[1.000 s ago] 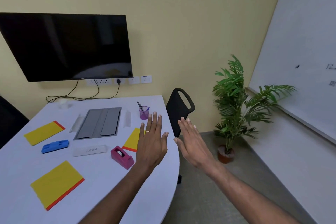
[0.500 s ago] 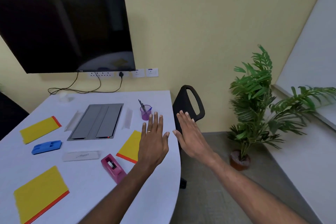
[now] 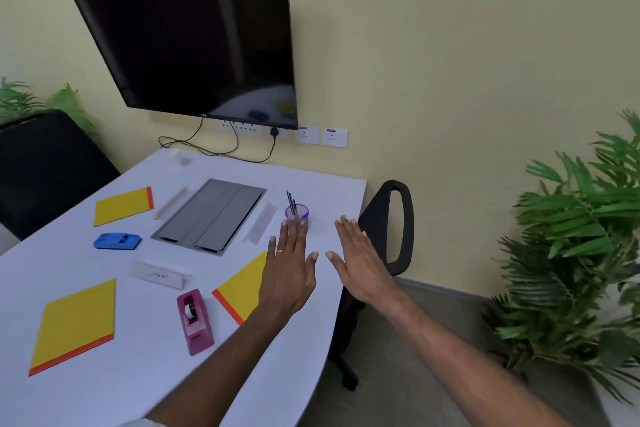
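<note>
My left hand [image 3: 289, 267] is stretched out flat with straight fingers above the white table [image 3: 138, 374], partly covering a yellow pad [image 3: 242, 284]. It wears a ring and holds nothing. My right hand [image 3: 360, 262] is held out flat beside it, over the table's right edge, and is also empty. A purple cup with pens [image 3: 297, 212] stands just beyond the left fingertips. A pink tape dispenser [image 3: 194, 321] lies to the left of my left forearm.
On the table lie two more yellow pads [image 3: 76, 322] [image 3: 123, 205], a blue holder [image 3: 117, 241], a white name card [image 3: 157, 274] and a grey cable hatch [image 3: 211, 215]. A black chair [image 3: 389, 229] stands at the right edge; plants [image 3: 581, 253] stand further right. A dark screen [image 3: 194, 42] hangs on the wall.
The view has swung left and tilted, so the whiteboard is out of sight. Both hands stay flat and open, side by side.
</note>
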Tool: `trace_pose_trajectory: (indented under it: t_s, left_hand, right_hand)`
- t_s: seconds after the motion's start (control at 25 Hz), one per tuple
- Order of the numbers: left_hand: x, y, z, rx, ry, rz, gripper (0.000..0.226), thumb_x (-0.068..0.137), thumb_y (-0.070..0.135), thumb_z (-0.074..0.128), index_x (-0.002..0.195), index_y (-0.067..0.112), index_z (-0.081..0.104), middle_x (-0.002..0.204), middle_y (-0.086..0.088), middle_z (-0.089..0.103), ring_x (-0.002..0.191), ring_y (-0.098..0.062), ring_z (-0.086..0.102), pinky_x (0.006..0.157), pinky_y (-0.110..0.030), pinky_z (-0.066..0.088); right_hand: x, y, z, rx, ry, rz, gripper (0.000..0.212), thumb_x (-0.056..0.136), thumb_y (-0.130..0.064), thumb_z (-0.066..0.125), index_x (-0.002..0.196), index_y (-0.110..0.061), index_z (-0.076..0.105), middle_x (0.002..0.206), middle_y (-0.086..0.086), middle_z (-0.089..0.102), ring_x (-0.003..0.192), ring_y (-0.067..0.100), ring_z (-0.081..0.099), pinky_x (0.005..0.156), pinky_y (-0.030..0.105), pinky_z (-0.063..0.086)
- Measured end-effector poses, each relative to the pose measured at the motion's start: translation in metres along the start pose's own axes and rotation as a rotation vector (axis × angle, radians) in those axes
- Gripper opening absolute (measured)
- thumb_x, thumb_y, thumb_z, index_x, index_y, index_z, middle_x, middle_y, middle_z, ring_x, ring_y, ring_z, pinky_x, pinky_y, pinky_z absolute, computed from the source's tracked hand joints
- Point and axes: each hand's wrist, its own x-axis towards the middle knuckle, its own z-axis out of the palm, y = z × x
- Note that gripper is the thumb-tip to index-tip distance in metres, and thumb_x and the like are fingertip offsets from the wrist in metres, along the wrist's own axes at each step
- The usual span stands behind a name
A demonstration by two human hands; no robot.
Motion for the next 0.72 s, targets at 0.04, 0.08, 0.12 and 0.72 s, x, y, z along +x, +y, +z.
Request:
trace_pose_trajectory:
  t_s: [0.04, 0.08, 0.12, 0.72]
  left_hand:
    - [0.005, 0.003, 0.004, -0.001, -0.006, -0.008, 0.064, 0.107, 0.037, 0.025, 0.161, 0.018, -0.003, 0.169, -0.001, -0.011, 0.156, -0.02, -0.012, 0.129, -0.045, 0.006]
    - [0.012, 0.006, 0.01, 0.003, -0.012, -0.016, 0.063, 0.107, 0.034, 0.025, 0.161, 0.018, -0.002, 0.169, -0.001, -0.011, 0.157, -0.021, -0.011, 0.129, -0.046, 0.007]
    - [0.02, 0.007, 0.014, -0.001, -0.018, -0.029, 0.062, 0.107, 0.031, 0.026, 0.161, 0.017, -0.001, 0.169, -0.002, -0.01, 0.157, -0.023, -0.009, 0.128, -0.046, 0.009]
    - [0.176, -0.076, 0.117, -0.29, -0.082, -0.31, 0.063, 0.105, 0.013, 0.037, 0.16, 0.008, 0.007, 0.169, -0.012, 0.002, 0.158, -0.027, 0.003, 0.128, -0.042, 0.013]
  right_hand:
    - [0.007, 0.007, -0.001, 0.014, -0.003, -0.004, 0.068, 0.106, -0.047, 0.031, 0.16, -0.016, 0.004, 0.168, 0.0, -0.003, 0.155, 0.014, -0.009, 0.128, 0.037, 0.004]
    - [0.015, 0.015, -0.002, 0.02, -0.007, -0.014, 0.068, 0.106, -0.047, 0.032, 0.16, -0.016, 0.005, 0.168, 0.0, -0.004, 0.155, 0.014, -0.009, 0.127, 0.036, 0.003]
    - [0.023, 0.023, -0.001, 0.013, -0.015, -0.028, 0.068, 0.106, -0.047, 0.033, 0.16, -0.015, 0.006, 0.168, 0.0, -0.006, 0.155, 0.015, -0.01, 0.127, 0.035, 0.001]
    - [0.229, 0.1, 0.07, 0.117, -0.189, -0.061, 0.059, 0.107, -0.035, 0.039, 0.158, -0.012, 0.02, 0.169, 0.0, 0.002, 0.156, 0.015, -0.003, 0.125, 0.029, 0.014]
